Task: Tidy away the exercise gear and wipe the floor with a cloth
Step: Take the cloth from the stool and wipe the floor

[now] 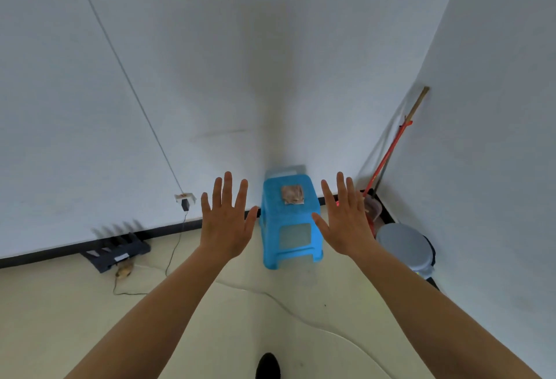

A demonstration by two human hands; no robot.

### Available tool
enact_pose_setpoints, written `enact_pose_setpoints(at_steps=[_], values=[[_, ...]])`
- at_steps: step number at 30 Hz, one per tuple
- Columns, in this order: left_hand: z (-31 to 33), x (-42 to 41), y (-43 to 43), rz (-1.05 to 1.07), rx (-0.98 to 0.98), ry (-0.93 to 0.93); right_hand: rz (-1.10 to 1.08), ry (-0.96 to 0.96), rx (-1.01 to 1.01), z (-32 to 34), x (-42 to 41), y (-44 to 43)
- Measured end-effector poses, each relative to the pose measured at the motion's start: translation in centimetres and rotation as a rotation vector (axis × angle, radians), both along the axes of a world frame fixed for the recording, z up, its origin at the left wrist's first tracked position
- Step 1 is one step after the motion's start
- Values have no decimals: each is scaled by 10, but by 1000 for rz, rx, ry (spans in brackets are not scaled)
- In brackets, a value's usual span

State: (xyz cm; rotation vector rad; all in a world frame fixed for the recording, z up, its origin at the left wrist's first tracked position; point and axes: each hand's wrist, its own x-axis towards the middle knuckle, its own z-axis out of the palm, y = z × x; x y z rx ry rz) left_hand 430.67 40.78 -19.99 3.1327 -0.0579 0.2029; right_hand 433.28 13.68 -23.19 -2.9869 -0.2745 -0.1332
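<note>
Both my arms are stretched forward with fingers spread and palms facing away. My left hand (227,217) and my right hand (346,219) hold nothing. Between them, against the wall, stands a blue plastic stool (290,240). A small folded brownish cloth (291,194) lies on the stool's seat. The pale floor (240,318) stretches below my arms. No exercise gear is clearly identifiable in view.
A dark slotted rack (117,250) lies by the left wall with a small brown object (124,270) beside it. A wall socket (185,198) feeds thin cables across the floor. A red-handled mop (388,153) and grey bin (406,246) occupy the right corner.
</note>
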Motion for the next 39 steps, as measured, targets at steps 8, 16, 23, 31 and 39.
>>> enact_pose_setpoints(at_steps=[8,16,23,31,39], values=[[-46,196,-11,-44,-2,251,-18,123,42,-34,161,-9],[-153,348,-33,-39,-61,435,-28,389,129,-151,333,-21],[-287,413,-48,48,-116,643,29,643,99,-290,430,-3],[-445,438,-52,27,-56,824,174,549,10,-445,459,15],[-457,434,-41,1,-74,867,-30,436,137,-451,443,25]])
